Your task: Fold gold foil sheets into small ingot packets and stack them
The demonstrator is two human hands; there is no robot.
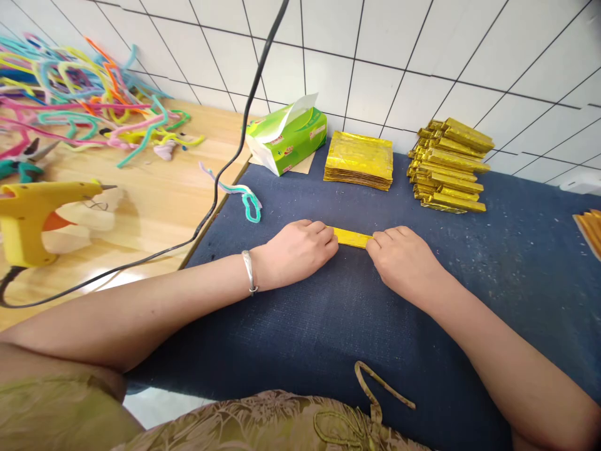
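A narrow folded strip of gold paper (350,237) lies across the dark blue cloth (300,319) in front of me. My left hand (303,252) is closed over its left end, fingers curled down. At the right end my right hand (402,260) grips it the same way, so only the middle of the strip shows. Behind it sits a flat stack of gold paper sheets (359,160). To the right of that stack is a pile of folded gold paper strips (451,166).
A green tissue pack (288,134) stands by the tiled wall. On the wooden table at left are a yellow glue gun (32,219), pliers (28,160) and tangled pipe cleaners (84,81). A black cable (220,175) crosses the view. Brown-gold sheets (592,228) show at far right.
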